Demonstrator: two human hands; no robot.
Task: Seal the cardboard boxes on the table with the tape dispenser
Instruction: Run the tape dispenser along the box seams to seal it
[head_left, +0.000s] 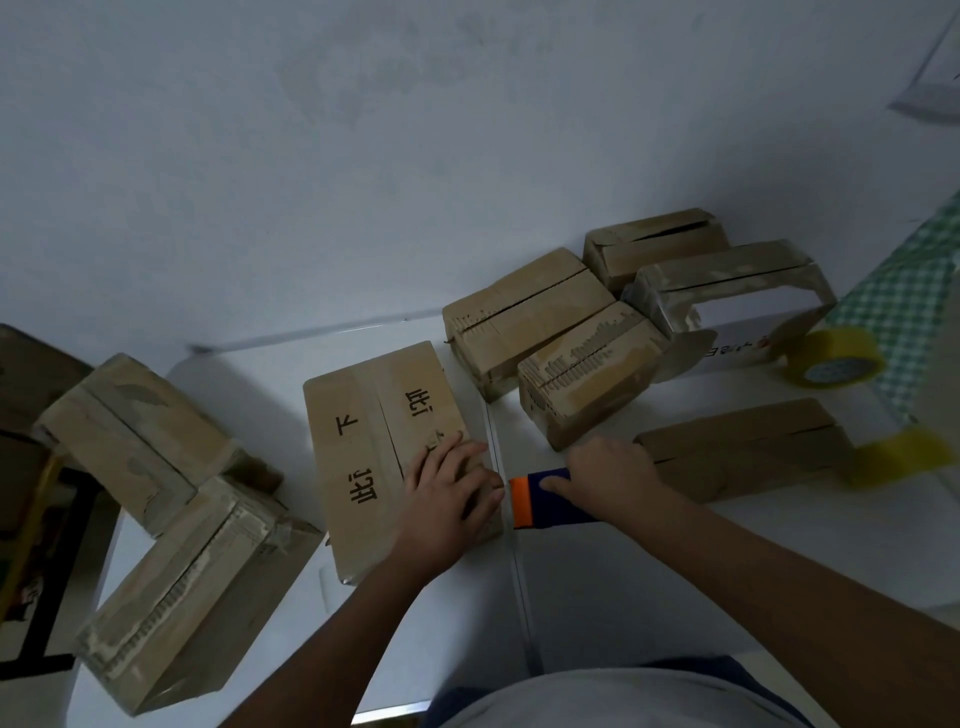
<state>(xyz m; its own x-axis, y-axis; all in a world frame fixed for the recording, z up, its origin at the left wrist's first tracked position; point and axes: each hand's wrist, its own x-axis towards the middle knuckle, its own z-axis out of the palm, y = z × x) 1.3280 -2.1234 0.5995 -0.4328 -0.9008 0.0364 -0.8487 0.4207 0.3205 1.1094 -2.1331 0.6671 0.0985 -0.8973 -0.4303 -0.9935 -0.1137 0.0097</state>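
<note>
Tape dispenser (540, 499), blue and orange, at table (675, 561) centre, gripped by right hand (602, 480), fingers curled round it. At its 9 o'clock, left hand (449, 493) presses printed box (374, 457), fingers spread flat.

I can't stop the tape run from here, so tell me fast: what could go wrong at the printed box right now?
1. The dispenser sits at the very edge of the printed box, by the left hand; its cutting edge may catch the fingers.
2. The left hand presses only the near right corner, so the box may slide or pivot on the table.
3. The box behind the right hand is close; the arm could knock it.
</note>
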